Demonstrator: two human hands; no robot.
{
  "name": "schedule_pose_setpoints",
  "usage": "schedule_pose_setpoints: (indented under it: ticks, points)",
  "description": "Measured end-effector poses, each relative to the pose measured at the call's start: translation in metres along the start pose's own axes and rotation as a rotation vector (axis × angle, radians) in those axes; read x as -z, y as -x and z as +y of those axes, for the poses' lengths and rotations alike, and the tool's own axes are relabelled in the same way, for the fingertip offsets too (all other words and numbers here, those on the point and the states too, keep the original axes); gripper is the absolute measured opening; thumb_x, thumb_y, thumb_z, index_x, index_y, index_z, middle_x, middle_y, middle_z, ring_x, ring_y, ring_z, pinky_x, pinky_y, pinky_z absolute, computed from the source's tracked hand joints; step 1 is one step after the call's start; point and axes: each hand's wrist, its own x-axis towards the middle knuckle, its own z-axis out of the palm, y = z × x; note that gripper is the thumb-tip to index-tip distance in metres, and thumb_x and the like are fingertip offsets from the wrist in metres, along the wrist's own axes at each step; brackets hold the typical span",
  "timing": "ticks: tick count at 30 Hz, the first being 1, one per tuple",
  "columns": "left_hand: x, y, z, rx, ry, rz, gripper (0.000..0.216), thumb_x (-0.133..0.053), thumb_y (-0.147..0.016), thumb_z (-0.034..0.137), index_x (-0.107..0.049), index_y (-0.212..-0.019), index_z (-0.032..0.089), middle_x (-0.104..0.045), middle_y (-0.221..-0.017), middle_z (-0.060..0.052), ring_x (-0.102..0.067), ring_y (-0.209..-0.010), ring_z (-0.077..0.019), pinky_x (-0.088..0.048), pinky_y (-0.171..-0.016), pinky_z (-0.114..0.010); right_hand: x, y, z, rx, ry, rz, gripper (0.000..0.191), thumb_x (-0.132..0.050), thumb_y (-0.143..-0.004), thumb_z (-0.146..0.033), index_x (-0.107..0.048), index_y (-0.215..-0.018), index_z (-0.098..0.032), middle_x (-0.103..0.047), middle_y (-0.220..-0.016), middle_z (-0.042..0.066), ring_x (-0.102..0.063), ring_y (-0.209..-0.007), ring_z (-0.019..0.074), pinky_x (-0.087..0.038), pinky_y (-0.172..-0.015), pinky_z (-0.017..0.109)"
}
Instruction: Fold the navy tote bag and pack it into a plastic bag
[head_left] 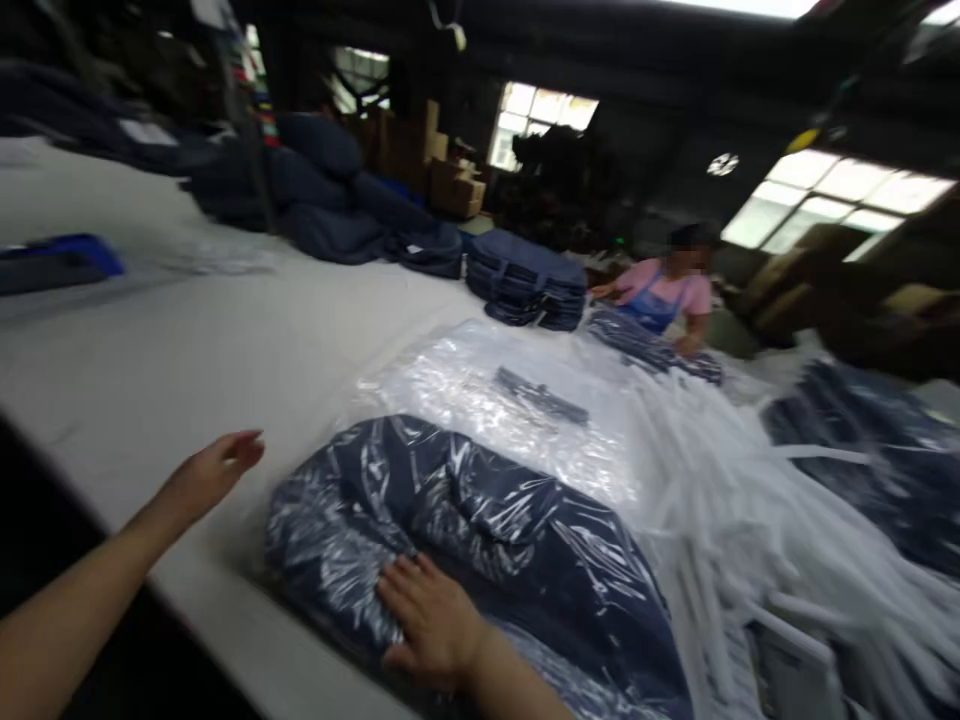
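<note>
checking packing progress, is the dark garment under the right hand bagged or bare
Bagged: shiny, creased clear plastic covers the dark garment under the right hand.

left hand [214,473] open, fingers extended and loosely together, forearm reaching forward, hovering. right hand [433,618] flat, palm down, fingers spread, pressing downward.

Your right hand [431,620] lies flat, palm down, on a navy garment sealed in a clear plastic bag [480,530] at the near edge of the white table [187,360]. Your left hand [214,472] hovers open just left of it. Empty bags [510,400] lie beyond. A co-worker [667,290] handles folded navy stacks [525,280] across the table.
</note>
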Motion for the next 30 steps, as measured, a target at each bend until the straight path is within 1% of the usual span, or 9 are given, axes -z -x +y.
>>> schedule_pose_setpoints:
  ticks: [5, 10, 15, 18, 21, 23, 26, 28, 30]
  points:
    - [0.021, 0.035, -0.045, 0.148, 0.222, -0.222, 0.091, -0.051, -0.057, 0.09, -0.061, -0.112, 0.017, -0.069, -0.109, -0.015, -0.063, -0.103, -0.0274, -0.051, -0.087, -0.036, -0.008, -0.006, 0.009, -0.016, -0.158, -0.13, 0.073, -0.041, -0.094, -0.052, -0.011, -0.151, -0.017, -0.013, -0.159, 0.008, -0.009, -0.147, 0.0241, -0.01, -0.121, 0.047]
    - [-0.005, 0.03, -0.049, 0.096, 0.218, -0.063, 0.06, -0.052, -0.064, 0.078, -0.058, -0.07, 0.019, -0.064, -0.071, -0.005, -0.061, -0.07, -0.0199, -0.05, -0.07, -0.03, -0.014, -0.002, 0.008, -0.015, -0.116, -0.132, 0.072, -0.041, -0.094, -0.05, -0.008, -0.151, -0.02, -0.011, -0.159, 0.005, -0.007, -0.147, 0.0236, -0.01, -0.121, 0.047]
    - [-0.026, 0.016, -0.062, 0.118, 0.036, 0.107, 0.045, -0.056, -0.06, 0.064, -0.047, -0.05, 0.021, -0.048, -0.046, 0.0, -0.045, -0.046, -0.017, -0.036, -0.048, -0.029, -0.012, -0.004, 0.007, -0.015, -0.1, -0.155, 0.073, -0.041, -0.094, -0.05, -0.008, -0.151, -0.019, -0.011, -0.159, 0.007, -0.007, -0.147, 0.0245, -0.01, -0.121, 0.048]
    - [-0.025, 0.025, -0.057, 0.067, -0.045, 0.301, 0.043, -0.053, -0.066, 0.061, -0.058, -0.07, 0.018, -0.06, -0.065, -0.006, -0.056, -0.061, -0.0227, -0.046, -0.058, -0.034, -0.01, -0.004, 0.007, -0.027, -0.126, -0.181, 0.073, -0.04, -0.094, -0.051, -0.009, -0.151, -0.019, -0.011, -0.159, 0.007, -0.008, -0.147, 0.025, -0.009, -0.121, 0.048]
    - [-0.016, 0.055, -0.037, -0.129, -0.105, 0.516, 0.049, -0.037, -0.085, 0.057, -0.058, -0.098, 0.014, -0.062, -0.101, -0.015, -0.059, -0.098, -0.028, -0.048, -0.089, -0.042, -0.008, -0.005, 0.006, -0.039, -0.169, -0.193, 0.072, -0.037, -0.094, -0.053, -0.009, -0.151, -0.019, -0.011, -0.159, 0.007, -0.007, -0.147, 0.0239, -0.006, -0.121, 0.047]
    - [-0.015, 0.079, -0.022, -0.437, -0.179, 0.366, 0.05, -0.036, -0.091, 0.057, -0.062, -0.106, 0.017, -0.062, -0.113, -0.013, -0.055, -0.113, -0.0262, -0.04, -0.104, -0.042, -0.007, -0.006, 0.005, -0.041, -0.185, -0.194, 0.073, -0.037, -0.094, -0.055, -0.01, -0.151, -0.018, -0.011, -0.159, 0.007, -0.006, -0.147, 0.0232, -0.005, -0.121, 0.047]
    - [-0.025, 0.101, -0.011, -0.852, -0.474, -0.174, 0.056, -0.045, -0.088, 0.066, -0.056, -0.129, 0.03, -0.053, -0.137, -0.006, -0.044, -0.13, -0.0266, -0.029, -0.115, -0.042, -0.007, -0.007, 0.005, -0.04, -0.194, -0.19, 0.075, -0.039, -0.093, -0.056, -0.011, -0.151, -0.018, -0.013, -0.159, 0.007, -0.006, -0.147, 0.0234, -0.003, -0.121, 0.047]
    - [-0.036, 0.102, -0.014, -0.848, -0.672, -0.378, 0.068, -0.047, -0.082, 0.071, -0.045, -0.139, 0.034, -0.036, -0.15, -0.009, -0.033, -0.138, -0.0321, -0.024, -0.115, -0.048, -0.006, -0.006, 0.005, -0.043, -0.199, -0.177, 0.074, -0.038, -0.093, -0.057, -0.012, -0.151, -0.018, -0.014, -0.159, 0.007, -0.006, -0.147, 0.0232, -0.003, -0.121, 0.047]
    - [-0.043, 0.097, -0.02, -0.718, -0.741, -0.427, 0.071, -0.05, -0.079, 0.074, -0.041, -0.14, 0.039, -0.024, -0.155, -0.01, -0.027, -0.14, -0.0359, -0.025, -0.114, -0.052, -0.006, -0.004, 0.005, -0.043, -0.201, -0.163, 0.073, -0.036, -0.094, -0.058, -0.014, -0.151, -0.018, -0.015, -0.159, 0.007, -0.006, -0.147, 0.0229, -0.004, -0.121, 0.047]
